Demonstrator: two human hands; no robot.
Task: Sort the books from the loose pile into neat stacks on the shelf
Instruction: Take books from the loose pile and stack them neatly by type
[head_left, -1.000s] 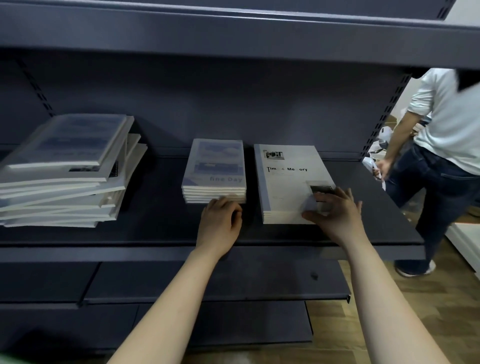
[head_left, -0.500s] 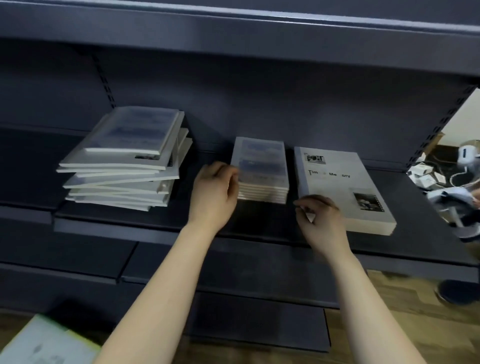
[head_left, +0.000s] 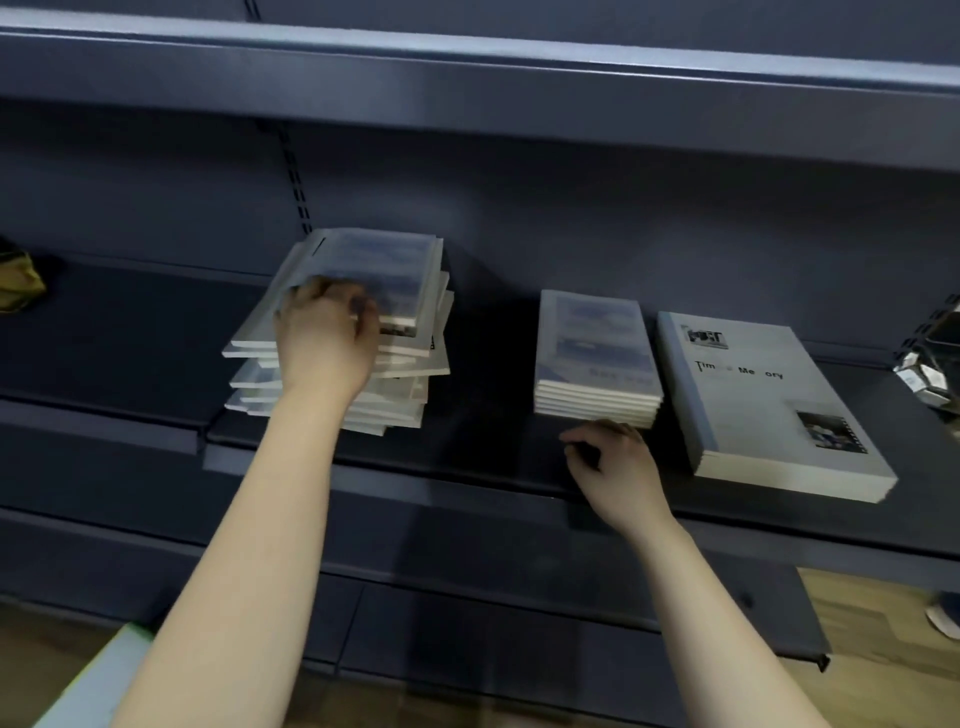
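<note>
On the dark shelf (head_left: 488, 462) a loose, skewed pile of pale books (head_left: 405, 364) sits at centre left. My left hand (head_left: 327, 338) lies on the pile, fingers curled on the top book (head_left: 384, 265) with its blue cover. To the right stands a neat small stack (head_left: 595, 358) of blue-covered books. Beside it rests a neat stack of large grey books (head_left: 769, 405) with black lettering. My right hand (head_left: 613, 467) hovers at the shelf's front edge just below the small stack, fingers loosely curled and holding nothing.
An upper shelf (head_left: 467, 88) overhangs the books. Lower shelves (head_left: 519, 639) jut out beneath my arms. A yellowish object (head_left: 18, 280) sits far left on the shelf. A shiny object (head_left: 930, 374) lies at the far right. A pale green-edged item (head_left: 98, 680) is bottom left.
My left hand moved from the small stack leftward onto the loose pile and gripped its top book. My right hand left the large grey stack and shifted left. The view panned left.
</note>
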